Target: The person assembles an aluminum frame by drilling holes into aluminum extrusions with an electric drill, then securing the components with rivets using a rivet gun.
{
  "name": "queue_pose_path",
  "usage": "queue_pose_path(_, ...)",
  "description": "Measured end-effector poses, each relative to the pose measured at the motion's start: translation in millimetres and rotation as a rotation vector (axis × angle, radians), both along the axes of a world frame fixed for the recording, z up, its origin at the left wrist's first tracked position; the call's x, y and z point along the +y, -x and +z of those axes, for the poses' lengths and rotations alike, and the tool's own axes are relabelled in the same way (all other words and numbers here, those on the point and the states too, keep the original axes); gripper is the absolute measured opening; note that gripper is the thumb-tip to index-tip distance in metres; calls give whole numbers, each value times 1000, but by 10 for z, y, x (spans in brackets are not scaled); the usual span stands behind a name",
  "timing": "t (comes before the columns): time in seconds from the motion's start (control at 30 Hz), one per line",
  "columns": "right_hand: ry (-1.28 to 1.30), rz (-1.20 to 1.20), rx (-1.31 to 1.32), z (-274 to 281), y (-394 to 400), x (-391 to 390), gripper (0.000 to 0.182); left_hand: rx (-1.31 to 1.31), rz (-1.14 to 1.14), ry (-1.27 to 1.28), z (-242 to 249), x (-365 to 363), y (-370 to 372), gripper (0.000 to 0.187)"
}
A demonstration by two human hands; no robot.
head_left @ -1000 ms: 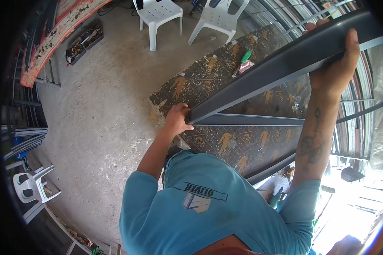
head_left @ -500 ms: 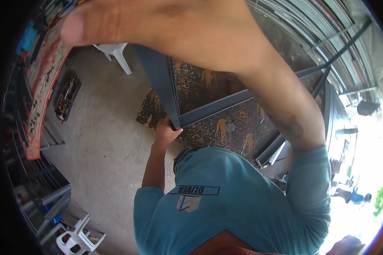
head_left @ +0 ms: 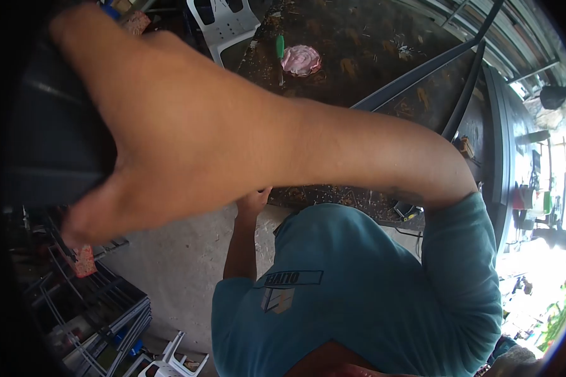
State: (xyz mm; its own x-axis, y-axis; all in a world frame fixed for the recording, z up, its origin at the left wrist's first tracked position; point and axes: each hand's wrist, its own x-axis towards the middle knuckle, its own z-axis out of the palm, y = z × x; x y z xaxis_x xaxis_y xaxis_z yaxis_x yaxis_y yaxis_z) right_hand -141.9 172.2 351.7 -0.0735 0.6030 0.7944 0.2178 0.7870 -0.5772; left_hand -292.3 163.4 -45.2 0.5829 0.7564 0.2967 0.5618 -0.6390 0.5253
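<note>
My right hand (head_left: 170, 125) reaches across the view, close to the camera. Its thumb and fingers are spread around a dark grey metal profile (head_left: 50, 125) at the left edge, gripping it. My left hand (head_left: 253, 202) is low in the middle, partly covered by my right forearm. Its fingers close on a dark end, which looks like the corner of the same grey frame; most of that corner is hidden. Another grey bar (head_left: 396, 93) runs from behind my forearm to the upper right, over the dark, figure-printed work table (head_left: 352, 25).
A green-handled tool (head_left: 280, 47) lies beside a crumpled pink round thing (head_left: 302, 61) on the table. White plastic chairs stand at the top (head_left: 233, 28) and bottom left (head_left: 170, 361). Metal racks (head_left: 126, 314) are at lower left, and long profiles (head_left: 528, 53) at upper right.
My right hand has swung left and down and now shows on a grey profile. The view has shifted, bringing the pink thing and green-handled tool into sight. My left hand stays low.
</note>
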Motion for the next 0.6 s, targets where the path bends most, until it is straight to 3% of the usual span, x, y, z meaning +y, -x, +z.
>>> queue_pose_path(0.07, -18, 32, 25, -9, -16, -64, 87, -112, -29, 3, 32, -22, -61, 49)
queue_pose_path(0.1, -32, 69, 42, -16, -32, -89, 86, -82, -147, -223, -120, 50, 12, 50)
queue_pose_path(0.13, -37, 60, 47, -38, -47, -105, 86, -78, -156, -227, -298, 21, 74, 50)
queue_pose_path(0.2, -65, 167, 61, -118, -76, -123, 87, 12, -141, -41, -646, 58, 177, 55)
queue_pose_path(0.43, -77, 95, 2, -326, -87, -149, 93, 326, -42, 608, -1785, 566, 411, 78)
queue_pose_path(0.47, -62, 91, -3, -322, -81, -168, 94, 328, -48, 605, -1167, 142, 320, 78)
queue_pose_path(0.53, -51, 74, -10, -324, -88, -177, 95, -653, -205, 491, 388, -33, -338, 66)
queue_pose_path(0.57, -52, 85, 0, -324, -90, -169, 95, -651, -218, 491, 46, 20, -208, 66)
queue_pose_path(0.6, -51, 97, 13, -326, -89, -162, 95, -404, -148, 353, -570, 93, 60, 64)
